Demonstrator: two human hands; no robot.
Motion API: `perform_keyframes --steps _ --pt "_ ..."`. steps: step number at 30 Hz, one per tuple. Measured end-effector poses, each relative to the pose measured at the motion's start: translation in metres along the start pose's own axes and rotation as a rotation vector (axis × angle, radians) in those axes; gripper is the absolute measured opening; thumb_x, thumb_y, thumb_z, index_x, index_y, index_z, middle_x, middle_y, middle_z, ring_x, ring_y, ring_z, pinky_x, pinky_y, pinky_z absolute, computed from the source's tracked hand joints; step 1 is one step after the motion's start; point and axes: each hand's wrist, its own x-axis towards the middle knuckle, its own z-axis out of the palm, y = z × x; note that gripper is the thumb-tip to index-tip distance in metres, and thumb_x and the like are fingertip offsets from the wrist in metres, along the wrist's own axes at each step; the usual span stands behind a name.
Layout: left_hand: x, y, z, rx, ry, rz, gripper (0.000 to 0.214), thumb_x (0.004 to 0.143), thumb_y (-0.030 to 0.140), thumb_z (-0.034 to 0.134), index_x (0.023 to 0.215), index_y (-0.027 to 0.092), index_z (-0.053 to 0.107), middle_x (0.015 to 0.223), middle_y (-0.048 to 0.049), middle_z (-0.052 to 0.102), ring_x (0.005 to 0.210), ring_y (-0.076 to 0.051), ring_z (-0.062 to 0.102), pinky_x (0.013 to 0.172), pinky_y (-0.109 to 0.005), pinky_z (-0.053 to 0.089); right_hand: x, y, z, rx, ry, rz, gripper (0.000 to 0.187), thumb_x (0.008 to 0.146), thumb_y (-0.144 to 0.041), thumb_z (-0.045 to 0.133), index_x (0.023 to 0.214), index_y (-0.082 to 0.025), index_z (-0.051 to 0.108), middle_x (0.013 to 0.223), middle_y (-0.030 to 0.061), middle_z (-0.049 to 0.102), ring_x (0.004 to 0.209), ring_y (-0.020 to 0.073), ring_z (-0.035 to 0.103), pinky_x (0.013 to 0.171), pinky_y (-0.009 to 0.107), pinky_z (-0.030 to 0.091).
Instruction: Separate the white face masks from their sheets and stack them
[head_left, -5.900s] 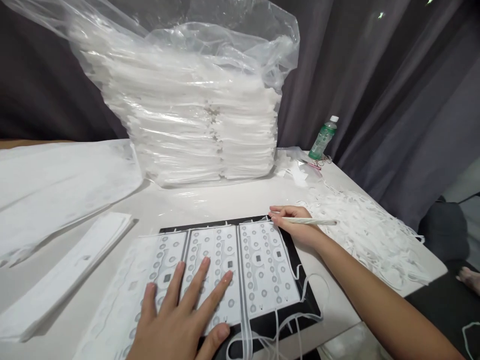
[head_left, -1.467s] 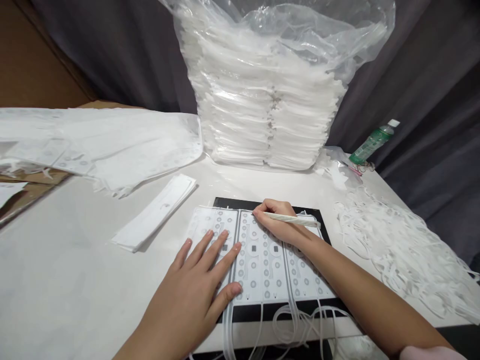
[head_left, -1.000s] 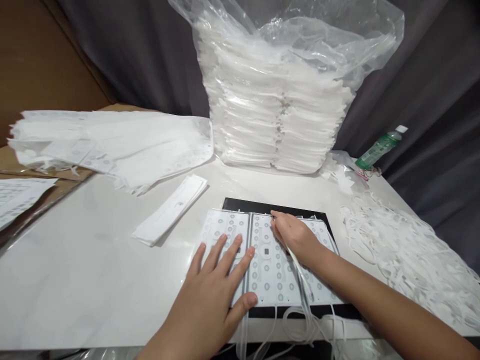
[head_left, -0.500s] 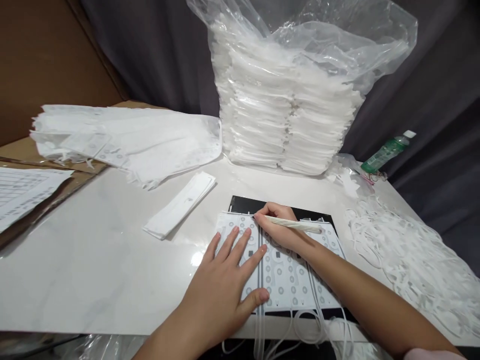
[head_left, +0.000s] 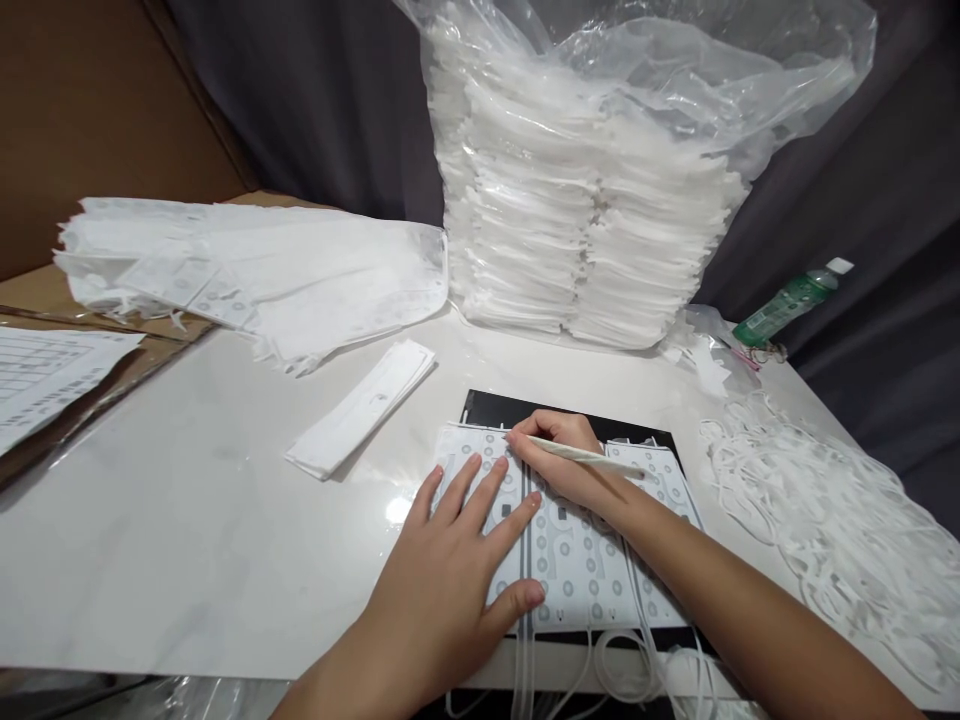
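Observation:
A white sheet (head_left: 577, 580) printed with grey circles and small dark squares lies on a black board (head_left: 495, 408). My left hand (head_left: 450, 560) rests flat on the sheet's left part, fingers spread, holding nothing. In my right hand (head_left: 562, 455) is a slim white pen-like stick (head_left: 592, 458), pinched near its tip. That tip is close to the sheet's upper edge; whether it touches cannot be made out. Pale narrow bands cross the sheet from top to bottom, and thin clear strips (head_left: 525, 660) trail over the table's front edge.
Folded white strips (head_left: 360, 410) lie left of the board. Behind stand a plastic bag of stacked white sheets (head_left: 585, 200) and a fanned white pile (head_left: 300, 270). On the right are a heap of white offcuts (head_left: 847, 530) and a green bottle (head_left: 787, 305). A printed paper (head_left: 52, 380) lies far left.
My right hand and the stick's tip have shifted very slightly down along the sheet's upper edge. My left hand stays flat in place. The view has turned a little.

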Motion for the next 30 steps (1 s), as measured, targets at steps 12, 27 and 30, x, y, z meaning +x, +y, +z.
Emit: perform_keyframes --steps 12,27,30 --pt "0.001 0.004 -0.01 -0.078 -0.072 0.018 0.065 0.088 0.068 0.039 0.144 0.034 0.037 0.154 -0.0118 0.026 0.14 -0.042 0.017 0.106 -0.067 0.02 0.001 0.001 -0.004 -0.206 0.037 -0.147 0.023 0.093 -0.032 0.041 0.076 -0.02 0.052 0.071 0.0012 0.062 0.063 0.0152 0.056 0.059 0.027 0.043" --pt "-0.008 -0.012 -0.012 -0.084 0.071 -0.112 0.058 0.095 0.052 0.035 0.135 0.013 0.05 0.143 -0.0156 0.044 0.135 -0.035 0.037 0.107 -0.061 0.031 0.015 -0.007 0.023 0.087 -0.005 0.031 0.02 0.08 -0.032 0.057 0.066 -0.018 0.061 0.064 -0.0029 0.061 0.061 0.0117 0.053 0.056 0.023 0.039" --pt "-0.009 -0.012 -0.009 -0.079 0.08 -0.113 0.057 0.095 0.052 0.036 0.132 0.013 0.053 0.142 -0.0161 0.046 0.133 -0.035 0.039 0.107 -0.06 0.032 0.015 -0.008 0.022 0.074 -0.02 0.028 0.02 0.081 -0.032 0.056 0.067 -0.018 0.061 0.065 -0.0025 0.062 0.061 0.0119 0.054 0.056 0.023 0.039"
